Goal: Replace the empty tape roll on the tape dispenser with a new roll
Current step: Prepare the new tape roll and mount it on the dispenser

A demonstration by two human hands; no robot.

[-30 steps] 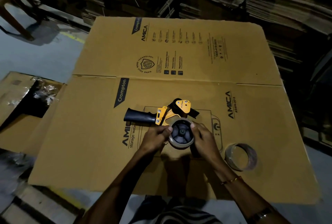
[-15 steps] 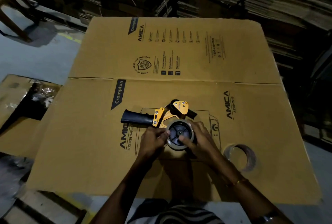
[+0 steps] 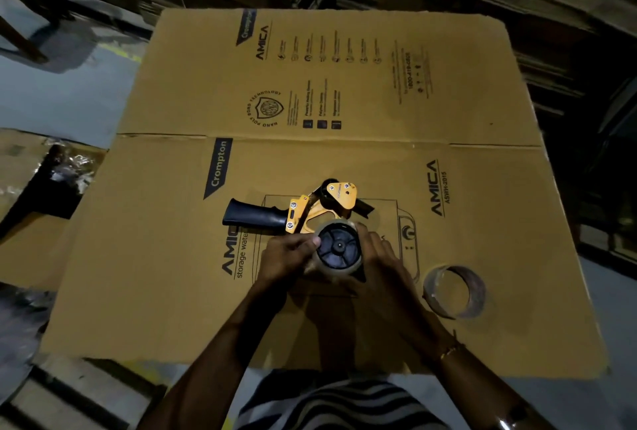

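Both hands (image 3: pixel 293 253) (image 3: pixel 379 257) clamped around tape roll (image 3: pixel 339 269) on dispenser (image 3: pixel 310 209) hub, seemingly seated, spare roll (image 3: pixel 455 291) beside

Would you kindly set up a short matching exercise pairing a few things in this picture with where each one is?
Things:
1. tape dispenser handle
2. tape roll on the hub
3. empty core
4. bracelet

Places:
A. lying loose on the cardboard sheet, off to the right
B. between the left hand and right hand
C. on the right wrist
D. pointing left

Pairs: 1-D, 2-B, 3-A, 4-C
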